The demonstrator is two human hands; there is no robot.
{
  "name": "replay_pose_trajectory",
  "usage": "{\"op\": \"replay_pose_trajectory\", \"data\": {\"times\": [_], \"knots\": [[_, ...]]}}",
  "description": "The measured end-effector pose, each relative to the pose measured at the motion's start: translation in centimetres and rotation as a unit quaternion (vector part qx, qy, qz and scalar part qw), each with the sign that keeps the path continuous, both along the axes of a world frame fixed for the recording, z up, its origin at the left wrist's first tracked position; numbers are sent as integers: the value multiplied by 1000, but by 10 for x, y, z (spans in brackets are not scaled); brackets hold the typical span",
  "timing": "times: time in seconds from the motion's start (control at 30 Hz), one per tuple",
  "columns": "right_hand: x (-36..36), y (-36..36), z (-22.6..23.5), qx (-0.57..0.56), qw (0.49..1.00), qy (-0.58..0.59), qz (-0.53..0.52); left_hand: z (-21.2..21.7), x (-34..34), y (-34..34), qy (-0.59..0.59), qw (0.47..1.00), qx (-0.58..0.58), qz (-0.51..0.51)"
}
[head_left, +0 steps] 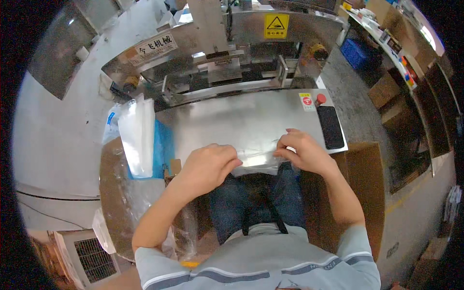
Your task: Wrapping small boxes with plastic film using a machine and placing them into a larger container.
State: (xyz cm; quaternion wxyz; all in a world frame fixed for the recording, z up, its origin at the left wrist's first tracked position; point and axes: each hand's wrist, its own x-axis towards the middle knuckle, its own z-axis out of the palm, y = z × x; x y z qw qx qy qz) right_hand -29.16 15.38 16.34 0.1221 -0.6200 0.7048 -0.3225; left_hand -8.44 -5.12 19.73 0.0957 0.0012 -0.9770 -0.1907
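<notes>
A clear plastic bag stretches between my hands at the near edge of the steel worktop. My left hand pinches its left side, thumb and fingers pressed together. At the other side, the fingertips of my right hand are closed on the bag's right edge. The film is see-through and shiny, and I cannot make out anything inside it. To the left of my left hand, a stack of clear plastic bags lies on a blue holder.
Beyond the worktop stands a steel machine with a yellow warning sign. At the right corner are a red push button and a black phone. Open cardboard boxes flank me, the right box and the left box.
</notes>
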Motion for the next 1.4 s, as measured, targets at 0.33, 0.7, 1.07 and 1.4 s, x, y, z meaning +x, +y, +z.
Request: {"op": "replay_pose_trajectory", "data": {"times": [0.33,0.7,1.07,1.4], "knots": [[-78,-134,-64,60,994,-79,48,-73,-76,-159,-157,969,183,47],[-175,-241,-55,57,995,62,-61,-105,-191,-287,-84,955,282,47],[-85,-228,-59,59,961,249,-102,-99,-126,-85,99,962,-65,247],[-74,-239,-62,63,963,242,-102,-141,-48,8,114,952,-23,281]]}}
